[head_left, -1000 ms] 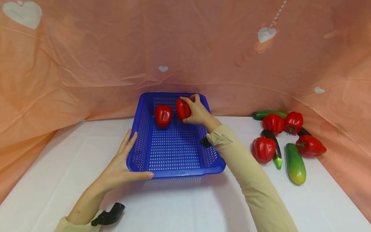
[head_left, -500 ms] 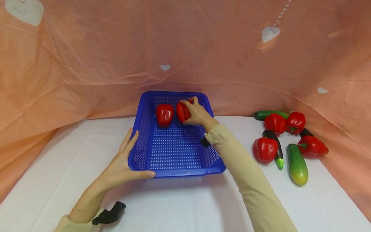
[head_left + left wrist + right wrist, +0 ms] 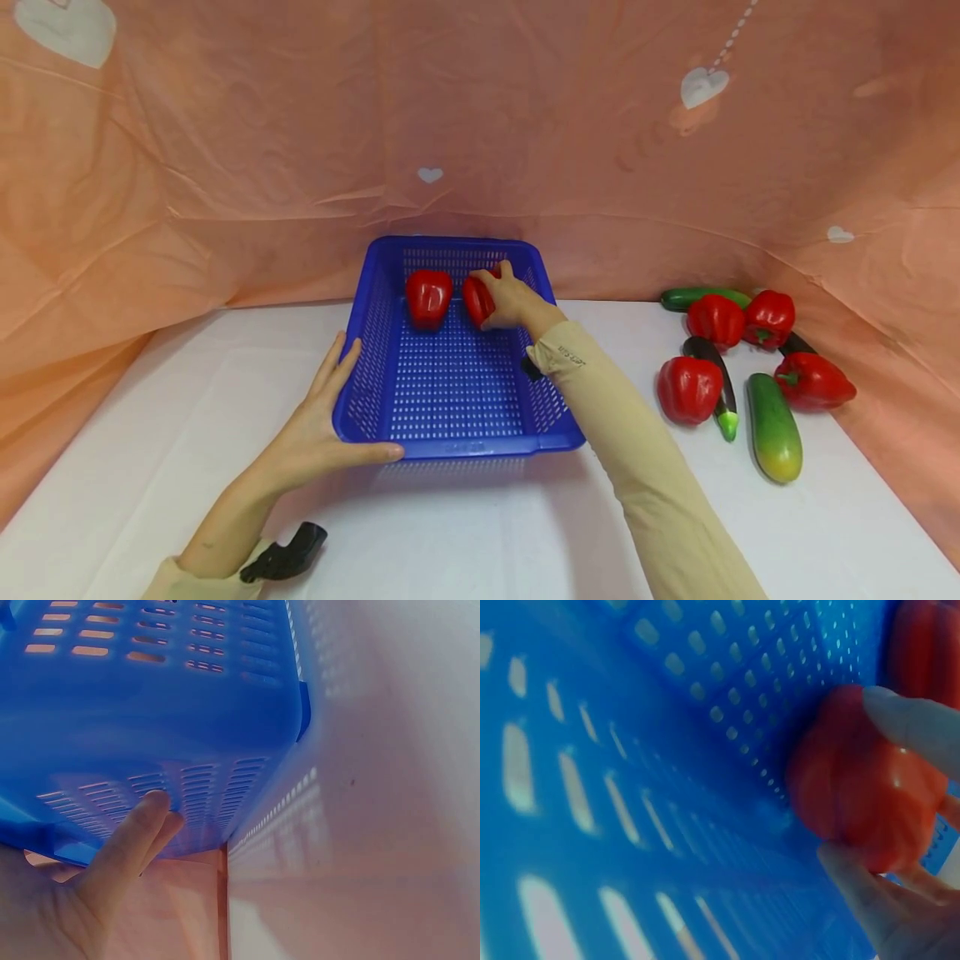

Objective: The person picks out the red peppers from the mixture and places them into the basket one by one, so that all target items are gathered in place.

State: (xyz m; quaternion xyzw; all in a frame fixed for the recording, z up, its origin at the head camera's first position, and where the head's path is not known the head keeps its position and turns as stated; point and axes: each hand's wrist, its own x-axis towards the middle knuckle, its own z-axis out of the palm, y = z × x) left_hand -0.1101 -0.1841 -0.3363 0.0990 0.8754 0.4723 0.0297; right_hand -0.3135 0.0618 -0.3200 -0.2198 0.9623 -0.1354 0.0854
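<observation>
Fingers and thumb of my right hand (image 3: 513,302) grip a red bell pepper (image 3: 477,302) inside the blue basket (image 3: 471,447), near its back right corner. The right wrist view shows that pepper (image 3: 855,776) against the perforated basket, with fingertips of the hand (image 3: 907,907) on its sides. A second red pepper (image 3: 429,298) stands to its left in the basket. My left hand (image 3: 303,437) is spread at the front left corner, thumb along the front rim. In the left wrist view, straight fingers of the left hand (image 3: 112,870) touch the basket's outer wall (image 3: 150,735).
Right of the basket on the white table (image 3: 465,533) lie several red peppers (image 3: 690,389), a green cucumber (image 3: 705,298), a thick green-yellow vegetable (image 3: 775,427) and dark eggplants (image 3: 720,383). An orange curtain (image 3: 300,150) with white hearts hangs behind the table.
The right hand has lowered the pepper slightly within the basket, a little nearer the front. My left hand stays at the corner. The head view has shifted slightly.
</observation>
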